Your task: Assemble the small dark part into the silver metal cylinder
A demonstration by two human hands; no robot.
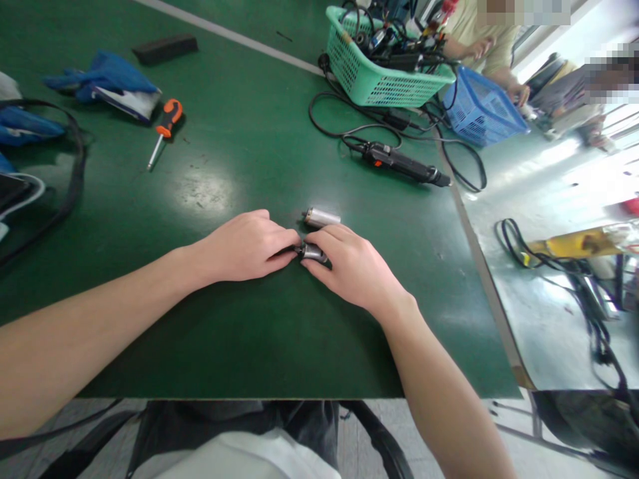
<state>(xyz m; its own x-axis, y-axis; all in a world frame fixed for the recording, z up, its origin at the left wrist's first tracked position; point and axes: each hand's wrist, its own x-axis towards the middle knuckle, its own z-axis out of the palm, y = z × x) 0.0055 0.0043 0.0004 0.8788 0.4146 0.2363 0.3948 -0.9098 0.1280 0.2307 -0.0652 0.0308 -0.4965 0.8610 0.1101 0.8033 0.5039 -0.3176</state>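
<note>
Both hands meet low over the green table. My right hand (344, 263) is closed round a small silver cylinder (313, 252), which looks like a little motor lying on its side. At its left end my left hand (262, 246) pinches a small dark part (298, 249), mostly hidden by the fingers. A second silver cylinder (322, 217) of the same kind lies on the table just beyond the right hand, its dark end pointing left.
An orange-and-black screwdriver (167, 126), blue gloves (107, 83) and a dark block (166, 49) lie at the far left. A black electric screwdriver (402, 165) with its cord lies right of centre, before a green basket (389, 86) of tools. Beyond a blue basket (479, 110), another person sits.
</note>
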